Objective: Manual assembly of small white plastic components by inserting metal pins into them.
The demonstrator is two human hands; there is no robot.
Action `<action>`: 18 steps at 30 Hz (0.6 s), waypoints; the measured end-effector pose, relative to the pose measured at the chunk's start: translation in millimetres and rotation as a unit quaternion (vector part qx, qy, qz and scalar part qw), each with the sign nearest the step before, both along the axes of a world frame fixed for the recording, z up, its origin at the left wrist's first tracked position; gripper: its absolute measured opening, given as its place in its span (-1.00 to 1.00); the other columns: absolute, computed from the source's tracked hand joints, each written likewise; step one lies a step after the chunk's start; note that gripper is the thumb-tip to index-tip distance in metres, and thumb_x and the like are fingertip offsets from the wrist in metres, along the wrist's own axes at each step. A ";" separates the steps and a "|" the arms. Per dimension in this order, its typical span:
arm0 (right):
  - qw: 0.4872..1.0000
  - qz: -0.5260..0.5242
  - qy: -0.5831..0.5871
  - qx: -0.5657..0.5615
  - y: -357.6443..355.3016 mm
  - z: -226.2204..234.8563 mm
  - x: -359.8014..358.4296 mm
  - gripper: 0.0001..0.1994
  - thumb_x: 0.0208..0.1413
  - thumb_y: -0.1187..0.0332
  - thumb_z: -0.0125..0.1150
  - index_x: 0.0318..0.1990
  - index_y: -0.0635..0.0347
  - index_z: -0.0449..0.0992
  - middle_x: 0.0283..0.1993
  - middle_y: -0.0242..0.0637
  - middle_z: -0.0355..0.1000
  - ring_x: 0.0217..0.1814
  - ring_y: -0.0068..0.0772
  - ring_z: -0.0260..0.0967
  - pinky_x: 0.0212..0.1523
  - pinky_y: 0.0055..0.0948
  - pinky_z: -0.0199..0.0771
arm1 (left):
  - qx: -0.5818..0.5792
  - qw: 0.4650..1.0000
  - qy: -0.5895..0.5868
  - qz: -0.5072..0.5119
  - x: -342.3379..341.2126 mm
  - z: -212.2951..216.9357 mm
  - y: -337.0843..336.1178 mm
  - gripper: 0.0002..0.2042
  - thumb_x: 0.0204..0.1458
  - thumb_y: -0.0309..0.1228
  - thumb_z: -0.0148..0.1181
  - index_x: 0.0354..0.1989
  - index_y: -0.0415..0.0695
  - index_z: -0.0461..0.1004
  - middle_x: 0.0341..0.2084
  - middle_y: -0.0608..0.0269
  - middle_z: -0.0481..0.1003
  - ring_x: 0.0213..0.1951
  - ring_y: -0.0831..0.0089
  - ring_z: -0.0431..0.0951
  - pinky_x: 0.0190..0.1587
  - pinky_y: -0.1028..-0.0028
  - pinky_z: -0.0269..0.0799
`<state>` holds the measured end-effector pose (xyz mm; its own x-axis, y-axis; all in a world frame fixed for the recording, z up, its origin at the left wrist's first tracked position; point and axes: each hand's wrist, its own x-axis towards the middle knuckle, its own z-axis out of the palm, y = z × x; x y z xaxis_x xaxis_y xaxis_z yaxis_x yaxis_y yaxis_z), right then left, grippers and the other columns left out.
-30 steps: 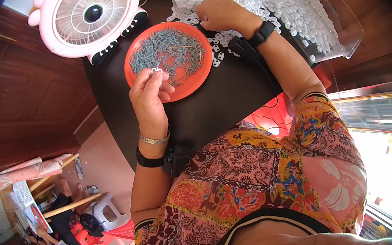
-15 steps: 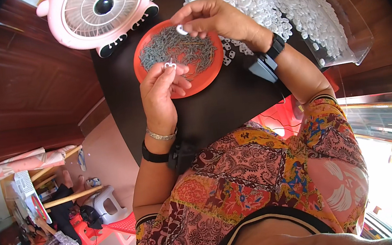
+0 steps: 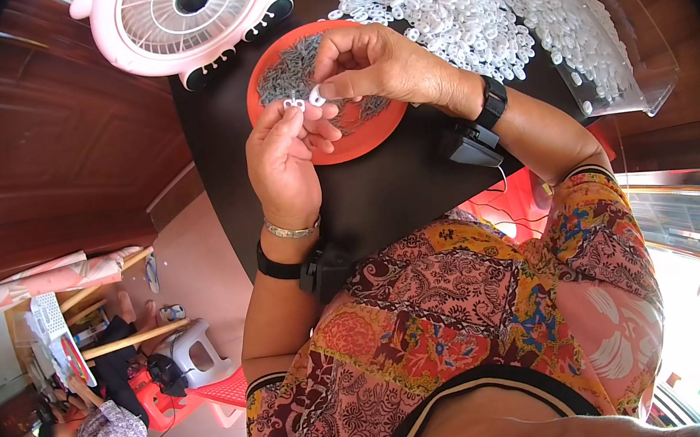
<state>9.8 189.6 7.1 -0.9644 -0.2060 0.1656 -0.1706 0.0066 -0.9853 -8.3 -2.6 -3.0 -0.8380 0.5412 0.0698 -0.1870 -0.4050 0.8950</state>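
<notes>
My left hand (image 3: pixel 285 152) pinches a small white plastic clip (image 3: pixel 294 103) between thumb and forefinger, its other fingers curled loosely. A thin pin seems to stick up from the clip. Close beside it, my right hand (image 3: pixel 375 62) holds a small white oval plastic piece (image 3: pixel 316 95) at its fingertips. The two white parts are nearly touching; whether they meet I cannot tell. Both hands are above an orange-red round tray (image 3: pixel 367 139) filled with many grey nails or screws (image 3: pixel 288 70), too small to tell which. My right hand hides part of them.
A pink fan (image 3: pixel 190 20) stands at the table's far left. A big heap of white plastic pieces (image 3: pixel 446 6) lies at the far side, beside a clear plastic bin (image 3: pixel 654 98) holding more. The dark table (image 3: pixel 226 172) is beneath. Another person (image 3: pixel 110 436) sits at lower left.
My right hand has come down and left, bringing the white oval piece close to the clip. My left hand has risen slightly. The whole view has shifted a little.
</notes>
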 end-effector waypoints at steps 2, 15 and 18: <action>1.000 0.005 0.009 0.003 0.2 2.0 1.3 -0.90 0.08 0.46 0.23 -0.24 0.22 0.49 -0.37 -0.45 0.48 -0.37 -0.73 0.37 -0.38 -0.70 0.33 | -0.003 1.000 0.005 0.004 -0.2 -0.1 -0.5 -0.79 0.14 -0.36 -0.05 -0.36 -0.25 0.44 -0.41 0.07 0.55 -0.48 0.46 0.49 -0.42 0.57 0.33; 0.996 0.001 -0.085 -0.033 6.1 10.7 0.6 -0.83 0.09 0.40 0.23 -0.18 0.25 0.53 -0.33 -0.40 0.52 -0.35 -0.68 0.42 -0.36 -0.70 0.40 | -0.103 0.993 0.024 0.045 2.5 0.5 1.3 -0.79 0.10 -0.36 0.01 -0.49 -0.21 0.44 -0.65 0.35 0.40 -0.66 0.64 0.32 -0.59 0.65 0.14; 0.996 0.000 -0.086 -0.034 5.5 12.6 1.7 -0.83 0.09 0.41 0.23 -0.18 0.26 0.53 -0.33 -0.40 0.52 -0.35 -0.68 0.42 -0.36 -0.70 0.40 | -0.119 0.991 0.039 0.042 3.1 0.7 1.9 -0.80 0.10 -0.37 0.02 -0.50 -0.21 0.43 -0.69 0.40 0.36 -0.68 0.66 0.28 -0.62 0.65 0.08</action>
<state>11.5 195.1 19.7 -0.9798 -0.1999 0.0108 0.0013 -0.0604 -0.9982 -5.2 -0.7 -2.3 -0.8780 0.4784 0.0152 -0.0876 -0.1918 0.9775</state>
